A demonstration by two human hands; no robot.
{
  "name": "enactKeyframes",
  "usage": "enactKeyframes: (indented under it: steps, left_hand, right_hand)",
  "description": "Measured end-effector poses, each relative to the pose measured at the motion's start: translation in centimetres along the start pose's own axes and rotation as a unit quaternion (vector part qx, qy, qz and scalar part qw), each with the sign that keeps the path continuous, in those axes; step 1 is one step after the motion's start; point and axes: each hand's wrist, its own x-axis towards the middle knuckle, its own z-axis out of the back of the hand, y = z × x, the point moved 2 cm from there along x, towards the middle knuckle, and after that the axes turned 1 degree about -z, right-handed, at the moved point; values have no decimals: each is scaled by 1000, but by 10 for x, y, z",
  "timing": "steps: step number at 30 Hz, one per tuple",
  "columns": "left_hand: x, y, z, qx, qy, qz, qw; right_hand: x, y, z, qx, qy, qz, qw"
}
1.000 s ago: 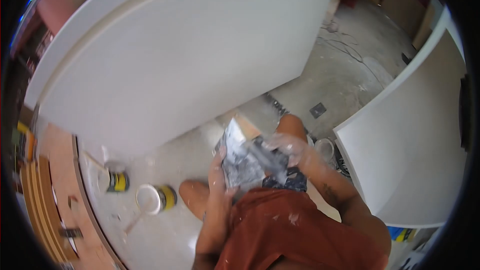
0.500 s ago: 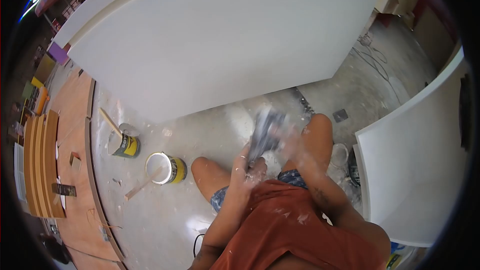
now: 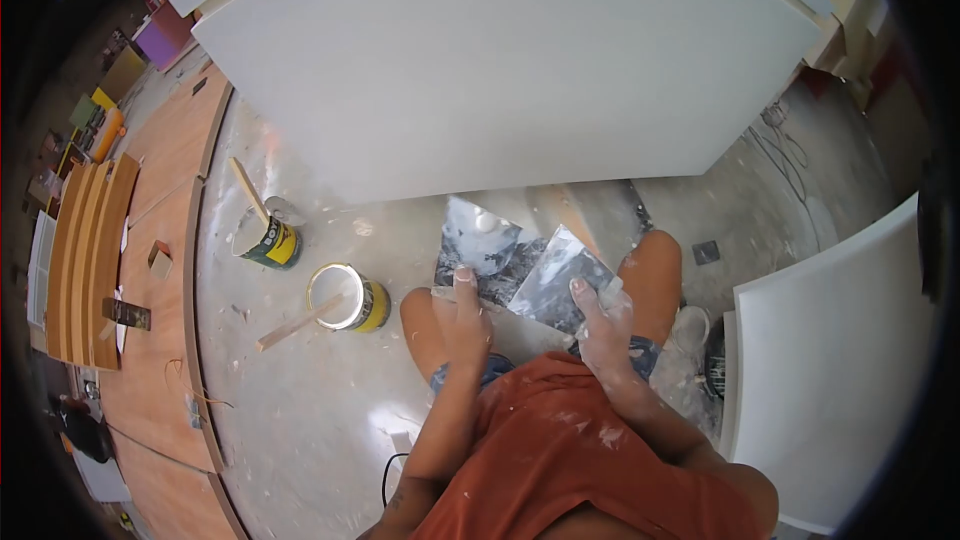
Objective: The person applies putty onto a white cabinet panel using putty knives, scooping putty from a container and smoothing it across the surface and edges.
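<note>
My left hand [image 3: 463,315] is closed on a flat putty spreader [image 3: 490,236], thumb on top. Its dark, square blade is smeared with white, and a small pale lump sits near the far corner. A second putty spreader [image 3: 568,278], grey and streaked with white paste, is gripped in my right hand [image 3: 604,325], also thumb on top. The two blades tilt towards each other above my lap, their edges touching or overlapping. White residue coats both hands. The fingers beneath the blades are hidden.
A tall white panel [image 3: 500,80] stands in front, and a curved white panel [image 3: 830,360] at right. On the floor at left are an open can [image 3: 370,308] with a stick across it and another can [image 3: 280,245] holding a stick. Wooden boards [image 3: 150,240] lie farther left.
The blades, blurred and close together before, now lie spread apart side by side. My right hand has come down and back, and the view has shifted somewhat.
</note>
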Motion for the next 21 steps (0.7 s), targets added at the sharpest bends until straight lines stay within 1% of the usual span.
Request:
enactKeyframes:
  steps: [1, 2, 3, 5, 6, 8, 9, 11, 12, 14, 15, 16, 17, 18, 19, 20, 21]
  left_hand:
    - [-3, -1, -2, -23, 38, -125, 991]
    - [-6, 2, -4, -48, 76, -251, 964]
    - [-8, 3, -1, -48, 80, -248, 964]
    - [-13, -2, 1, 85, 140, -288, 943]
    - [-11, 2, 0, 85, 141, -290, 943]
    - [-10, 16, 1, 47, 165, -324, 930]
    - [-10, 17, 3, 47, 165, -324, 930]
    - [-9, 20, 9, 77, 209, -313, 923]
    - [-5, 20, 12, 78, 210, -313, 923]
    - [-4, 19, 18, 132, 275, -373, 876]
    - [-7, 16, 19, 130, 276, -372, 877]
    - [-14, 13, 19, 182, 356, -333, 854]
    - [-22, 15, 17, 229, 432, -290, 823]
    - [-19, 29, 12, 227, 430, -290, 824]
    - [-8, 53, 7, 5, 343, -165, 925]
    - [-9, 48, 1, -214, 302, -11, 929]
    - [-11, 43, -4, -437, 205, 110, 869]
  right_hand:
    - [3, 3, 0, 10, -1, 16, 1000]
    - [5, -1, -1, 22, -2, 34, 999]
    - [7, 3, -2, 20, -5, 31, 999]
    - [14, 17, -6, 57, 4, 48, 997]
    - [17, 28, -7, 58, 3, 50, 997]
    - [16, 50, -9, 67, 10, -17, 998]
    - [18, 57, -9, 67, 10, -17, 998]
    - [23, 64, -7, 52, -19, -85, 995]
    - [28, 66, -6, 53, -20, -86, 995]
    - [37, 72, 1, 118, -94, -16, 988]
    - [44, 65, 12, 80, -95, -8, 992]
    - [50, 58, 24, 42, -96, 1, 994]
    - [51, 62, 33, -186, -153, 255, 936]
    - [44, 65, 38, -334, -167, 360, 855]
    - [35, 67, 43, -459, -213, 455, 732]
    - [23, 44, 59, -458, -212, 457, 732]
    - [18, 5, 81, -350, -135, 354, 857]
